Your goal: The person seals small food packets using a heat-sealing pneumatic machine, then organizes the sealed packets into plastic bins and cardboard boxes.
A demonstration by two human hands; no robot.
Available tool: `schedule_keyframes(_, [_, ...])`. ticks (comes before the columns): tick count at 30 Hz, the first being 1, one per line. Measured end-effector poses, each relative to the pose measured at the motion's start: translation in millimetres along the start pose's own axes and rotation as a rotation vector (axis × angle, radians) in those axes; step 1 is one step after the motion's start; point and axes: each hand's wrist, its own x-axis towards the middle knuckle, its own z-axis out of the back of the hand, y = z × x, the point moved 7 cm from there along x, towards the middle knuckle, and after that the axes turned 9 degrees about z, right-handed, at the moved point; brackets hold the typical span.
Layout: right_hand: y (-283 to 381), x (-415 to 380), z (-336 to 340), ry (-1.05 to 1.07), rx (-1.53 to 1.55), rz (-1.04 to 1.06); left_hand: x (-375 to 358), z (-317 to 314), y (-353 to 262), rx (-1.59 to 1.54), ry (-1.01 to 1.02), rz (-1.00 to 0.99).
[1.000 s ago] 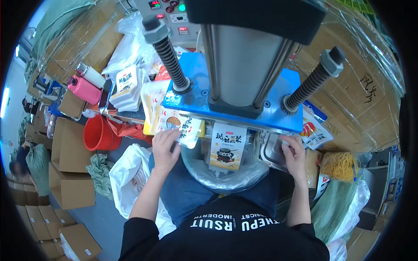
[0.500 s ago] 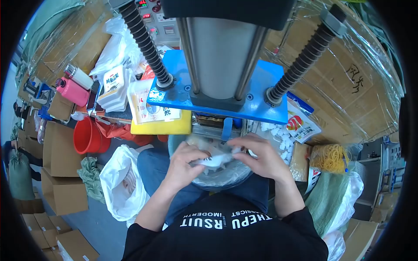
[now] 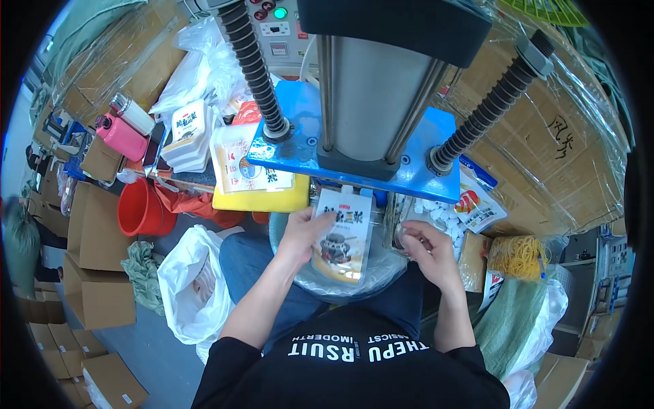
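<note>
Standing at the left is a red bucket (image 3: 145, 206), and right of it a yellow block (image 3: 262, 200) bears flat printed packets (image 3: 252, 169). Next comes the left hand (image 3: 300, 235), pinching the left edge of a spouted pouch (image 3: 344, 238) between thumb and fingers. That pouch hangs slightly tilted, printed face showing, over a plastic-lined tub (image 3: 385, 269) — just in front of the blue press plate (image 3: 293, 151). Further right, the right hand (image 3: 432, 255) curls its fingers near small white pieces (image 3: 444, 213) — whether it grips anything, I cannot tell.
</note>
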Motion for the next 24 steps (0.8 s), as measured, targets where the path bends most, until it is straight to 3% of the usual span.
schedule_keyframes(5, [-2.0, -5.8, 37.9, -0.105, -0.234, 0.080, 7.2, -1.7, 2.7, -0.052, 0.028, -0.015])
schedule_keyframes(8, [-10.3, 9.2, 37.7, -0.153, -0.874, 0.109, 6.7, -4.1, 2.0, -0.073, 0.018, -0.028])
schedule_keyframes(9, [-10.4, 8.9, 32.0, -0.157, -0.950, 0.194, 6.5, -3.3, -2.0, -0.071, 0.014, -0.038])
schedule_keyframes(12, [-32.7, 7.3, 27.4, -0.141, -0.775, 0.114, 3.8, 8.3, -10.3, 0.256, 0.002, -0.044])
schedule_keyframes(14, [-23.0, 6.5, 31.1, -0.154, -0.715, 0.104, -26.9, 13.5, -57.2, 0.662, -0.184, -0.140])
schedule_keyframes(15, [-20.3, 4.4, 33.0, -0.122, -0.697, 0.117, -39.0, 30.8, -82.2, 0.925, -0.459, -0.377])
schedule_keyframes(17, [-22.2, -2.9, 37.1, -0.092, -0.680, 0.122, -71.2, 32.9, -119.0, 1.402, -0.782, -1.118])
schedule_keyframes(18, [-22.9, -5.7, 38.0, -0.076, -0.664, 0.126, -53.1, 54.2, -105.9, 1.506, -0.645, -1.025])
schedule_keyframes(20, [-24.2, -5.8, 36.6, -0.056, -0.649, 0.149, -56.1, 57.4, -74.6, 1.777, -0.576, -0.911])
schedule_keyframes(24, [-30.6, -13.3, 32.3, -0.211, -0.662, 0.185, -67.5, 72.1, -75.6, 1.493, -0.561, -1.062])
